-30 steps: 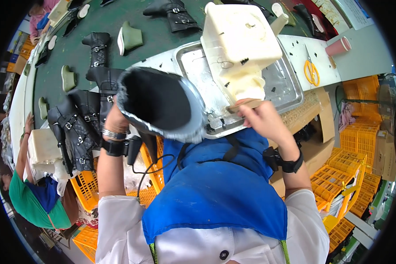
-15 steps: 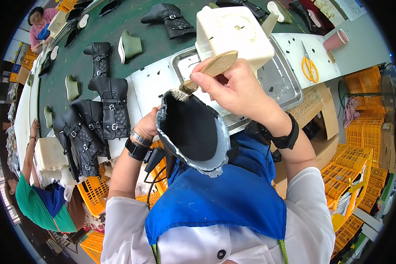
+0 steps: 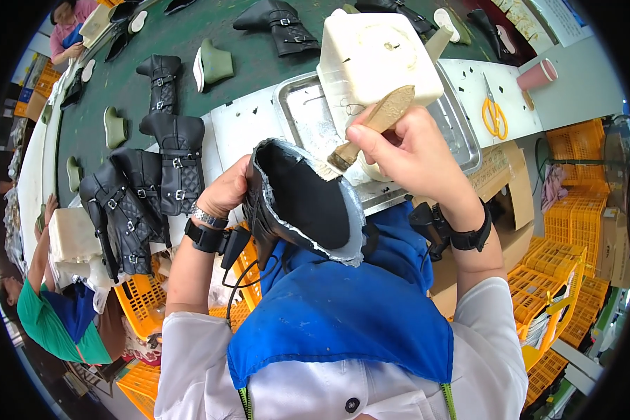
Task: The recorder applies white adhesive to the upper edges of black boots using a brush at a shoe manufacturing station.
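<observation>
I'm mid-gluing: my left hand (image 3: 225,192) grips the upturned black boot (image 3: 297,203), right fingers (image 3: 371,140) pinch the brush (image 3: 371,126), whose next stroke needs an even sweep along the rim.

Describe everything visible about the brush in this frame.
The brush has a flat, pale wooden handle, smeared and worn, and short light bristles. The right hand pinches the handle, tilting it so the bristles point down-left and meet the rim of the black boot's upturned bottom, which the left hand steadies. It hangs above the metal tray.
</observation>
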Available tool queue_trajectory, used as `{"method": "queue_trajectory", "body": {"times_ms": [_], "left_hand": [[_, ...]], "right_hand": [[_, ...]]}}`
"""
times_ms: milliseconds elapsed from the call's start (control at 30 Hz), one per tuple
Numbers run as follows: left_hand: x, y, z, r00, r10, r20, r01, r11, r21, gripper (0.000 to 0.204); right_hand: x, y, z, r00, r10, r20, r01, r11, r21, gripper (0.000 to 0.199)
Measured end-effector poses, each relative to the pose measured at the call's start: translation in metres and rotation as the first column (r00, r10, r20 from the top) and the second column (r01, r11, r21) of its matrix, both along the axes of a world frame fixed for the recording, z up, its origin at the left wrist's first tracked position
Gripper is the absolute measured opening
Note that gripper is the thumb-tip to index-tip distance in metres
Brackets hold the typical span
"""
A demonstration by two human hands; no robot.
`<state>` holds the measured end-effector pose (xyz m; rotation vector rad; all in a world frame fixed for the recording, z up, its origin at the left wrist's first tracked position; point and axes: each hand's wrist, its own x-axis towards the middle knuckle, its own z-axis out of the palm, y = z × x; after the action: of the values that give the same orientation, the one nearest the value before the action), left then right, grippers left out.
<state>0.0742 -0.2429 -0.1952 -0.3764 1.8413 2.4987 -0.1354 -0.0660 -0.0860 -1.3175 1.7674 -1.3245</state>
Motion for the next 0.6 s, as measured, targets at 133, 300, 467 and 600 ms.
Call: {"method": "queue_trajectory", "body": {"times_ms": [133,300,467,600], "left_hand": [[0.002,-0.001,0.000,1.000,-0.004,-0.012,0.004,1.000,-0.002,0.097],[0.004,0.000,0.001,0.999,0.037,0.008,-0.038,0.998,0.040,0.097],[0.001,0.007,0.005,1.000,-0.007,0.014,0.006,0.997,0.083,0.100],[0.000,0.009,0.001,1.000,0.005,-0.007,-0.004,0.993,0.115,0.100]], "right_hand": [[-0.004,0.001,0.001,1.000,0.020,0.019,-0.021,0.997,0.072,0.025],[-0.014,-0.002,0.010,0.998,0.067,0.011,-0.068,0.981,0.182,0.027],[-0.007,-0.017,0.003,0.999,0.001,-0.033,0.004,0.990,0.142,0.029],[0.001,-0.023,-0.011,1.000,-0.011,0.023,0.012,1.000,-0.013,0.028]]}}
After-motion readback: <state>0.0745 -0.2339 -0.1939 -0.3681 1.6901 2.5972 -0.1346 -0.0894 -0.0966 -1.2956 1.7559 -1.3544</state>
